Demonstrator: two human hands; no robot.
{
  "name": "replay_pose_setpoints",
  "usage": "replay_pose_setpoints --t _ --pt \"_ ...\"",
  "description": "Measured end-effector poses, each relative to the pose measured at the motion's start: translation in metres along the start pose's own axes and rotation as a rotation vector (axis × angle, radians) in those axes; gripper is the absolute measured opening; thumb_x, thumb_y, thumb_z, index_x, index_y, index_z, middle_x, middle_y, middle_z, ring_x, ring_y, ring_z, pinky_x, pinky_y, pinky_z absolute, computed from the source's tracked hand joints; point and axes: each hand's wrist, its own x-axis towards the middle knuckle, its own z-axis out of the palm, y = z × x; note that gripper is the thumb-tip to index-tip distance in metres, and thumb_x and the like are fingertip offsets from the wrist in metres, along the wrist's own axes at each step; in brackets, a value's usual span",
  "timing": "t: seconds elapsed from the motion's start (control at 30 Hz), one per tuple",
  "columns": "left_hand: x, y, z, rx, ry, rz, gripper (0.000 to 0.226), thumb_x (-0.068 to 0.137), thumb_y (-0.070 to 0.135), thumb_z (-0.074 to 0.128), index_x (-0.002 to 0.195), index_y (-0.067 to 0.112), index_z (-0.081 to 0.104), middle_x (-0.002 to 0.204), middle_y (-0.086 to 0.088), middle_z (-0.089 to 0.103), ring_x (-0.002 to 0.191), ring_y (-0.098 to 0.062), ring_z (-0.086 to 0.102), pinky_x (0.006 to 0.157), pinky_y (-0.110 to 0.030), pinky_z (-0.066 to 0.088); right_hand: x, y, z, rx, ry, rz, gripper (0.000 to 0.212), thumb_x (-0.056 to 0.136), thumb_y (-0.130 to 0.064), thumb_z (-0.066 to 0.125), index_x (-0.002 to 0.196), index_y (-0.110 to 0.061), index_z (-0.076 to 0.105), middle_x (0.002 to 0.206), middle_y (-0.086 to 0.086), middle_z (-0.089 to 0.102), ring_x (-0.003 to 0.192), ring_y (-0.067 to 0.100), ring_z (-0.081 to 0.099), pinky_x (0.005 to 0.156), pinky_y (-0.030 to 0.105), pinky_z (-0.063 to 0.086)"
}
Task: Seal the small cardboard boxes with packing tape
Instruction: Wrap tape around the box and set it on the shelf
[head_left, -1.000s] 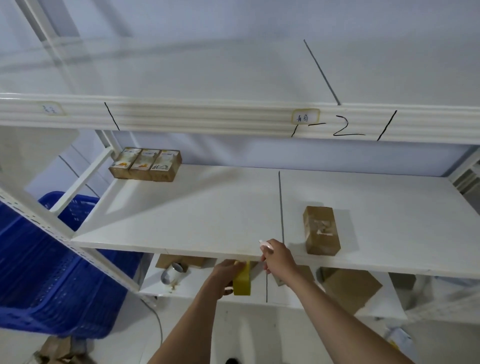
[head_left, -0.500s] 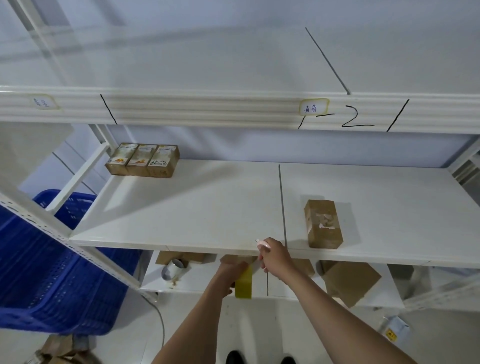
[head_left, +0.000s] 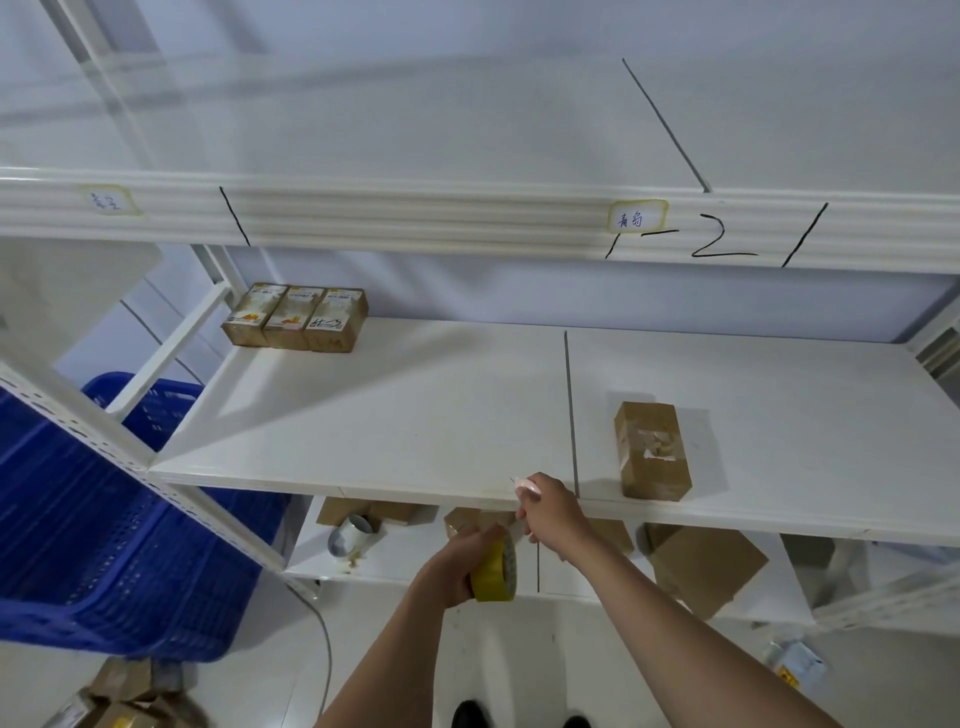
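My left hand (head_left: 457, 564) grips a yellowish roll of packing tape (head_left: 494, 571) just below the front edge of the middle shelf (head_left: 415, 415). My right hand (head_left: 553, 514) holds a small pale cutter (head_left: 525, 485) at the shelf edge, and its fingers pinch near the roll's top. A small brown cardboard box (head_left: 652, 449), taped over, lies on the shelf to the right of my hands. Three small printed boxes (head_left: 296, 317) stand in a row at the shelf's back left.
On the lower shelf (head_left: 415, 566) lie flat cardboard pieces (head_left: 701, 566) and a silver tape roll (head_left: 350, 535). A blue plastic crate (head_left: 104, 519) stands at the left. More cardboard boxes (head_left: 119, 696) sit on the floor at bottom left. The upper shelf rail (head_left: 415, 218) carries handwritten labels.
My left hand has brought the tape roll slightly lower and turned it. The view has tilted a little downward. My right hand stays at the shelf edge.
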Motion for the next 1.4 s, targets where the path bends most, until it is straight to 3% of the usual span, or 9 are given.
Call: replay_pose_setpoints --t 0.2,0.37,0.47,0.73,0.83,0.93,1.1,1.27,1.4 --pt "-0.005 -0.004 -0.008 -0.065 -0.062 -0.005 0.045 0.091 0.032 0.063 0.129 0.011 0.051 0.12 -0.019 0.061 0.102 -0.03 0.065 0.087 -0.042 0.059 -0.003 -0.001 0.005 0.013 -0.02 -0.006 0.019 0.105 -0.026 0.045 0.113 -0.017 0.059 0.093 0.005 0.068 0.073 0.014 0.064 0.076 0.042 0.059" --pt "-0.006 -0.003 -0.011 0.007 -0.053 -0.015 0.049 0.091 0.027 0.069 0.134 0.01 0.051 0.1 -0.015 0.065 0.074 -0.023 0.071 0.074 -0.037 0.059 -0.009 0.002 0.01 0.015 -0.034 -0.009 0.015 0.105 -0.027 0.045 0.11 -0.021 0.057 0.093 0.004 0.068 0.079 0.02 0.066 0.078 0.044 0.059" --pt "-0.007 0.001 -0.01 0.036 -0.04 -0.025 0.05 0.089 0.027 0.07 0.132 0.008 0.054 0.097 -0.014 0.066 0.074 -0.025 0.07 0.078 -0.039 0.06 -0.009 0.006 0.011 0.007 -0.031 0.001 0.019 0.104 -0.028 0.044 0.111 -0.018 0.059 0.094 0.005 0.068 0.083 0.025 0.067 0.08 0.048 0.06" --pt "-0.005 -0.003 -0.007 0.24 0.094 -0.068 0.041 0.09 0.041 0.065 0.117 0.011 0.06 0.091 -0.01 0.077 0.082 -0.022 0.076 0.091 -0.042 0.058 -0.006 0.003 0.006 0.004 -0.013 0.01 0.018 0.105 -0.025 0.044 0.114 -0.018 0.059 0.099 0.006 0.067 0.079 0.016 0.063 0.072 0.035 0.056" --pt "0.0 -0.002 -0.007 0.197 0.039 -0.097 0.042 0.082 0.035 0.07 0.115 0.009 0.064 0.092 -0.011 0.075 0.082 -0.026 0.075 0.091 -0.047 0.058 -0.004 0.004 -0.001 -0.019 -0.004 0.005 0.018 0.105 -0.027 0.045 0.112 -0.018 0.059 0.1 0.006 0.067 0.076 0.014 0.063 0.071 0.035 0.056" --pt "-0.009 -0.003 -0.01 0.129 -0.022 -0.071 0.02 0.092 0.032 0.068 0.1 0.014 0.063 0.088 -0.009 0.071 0.081 -0.024 0.071 0.084 -0.041 0.06 -0.001 0.007 -0.005 -0.029 0.012 0.004 0.017 0.104 -0.027 0.047 0.11 -0.018 0.06 0.1 0.008 0.066 0.078 0.017 0.064 0.076 0.04 0.058" --pt "-0.011 -0.001 -0.016 0.057 -0.042 -0.052 0.027 0.092 0.031 0.068 0.109 0.01 0.063 0.086 -0.009 0.074 0.079 -0.024 0.073 0.089 -0.044 0.059 -0.002 0.004 0.001 -0.045 0.006 0.001 0.016 0.104 -0.027 0.047 0.11 -0.019 0.06 0.1 0.007 0.067 0.08 0.018 0.064 0.075 0.038 0.058" --pt "-0.014 -0.006 -0.011 0.103 0.014 -0.049 0.017 0.097 0.028 0.061 0.105 0.012 0.059 0.09 -0.011 0.07 0.074 -0.022 0.072 0.077 -0.037 0.06 -0.006 0.0 0.007 -0.054 -0.014 -0.027 0.018 0.105 -0.027 0.045 0.113 -0.019 0.06 0.1 0.004 0.067 0.084 0.019 0.066 0.076 0.039 0.059" --pt "-0.012 -0.009 -0.006 0.088 0.053 -0.041 0.027 0.096 0.028 0.059 0.116 0.01 0.056 0.092 -0.014 0.071 0.07 -0.023 0.074 0.074 -0.036 0.061 -0.008 0.002 0.008 -0.047 -0.019 -0.021 0.018 0.105 -0.026 0.045 0.114 -0.019 0.059 0.1 0.004 0.067 0.083 0.018 0.065 0.077 0.039 0.059"
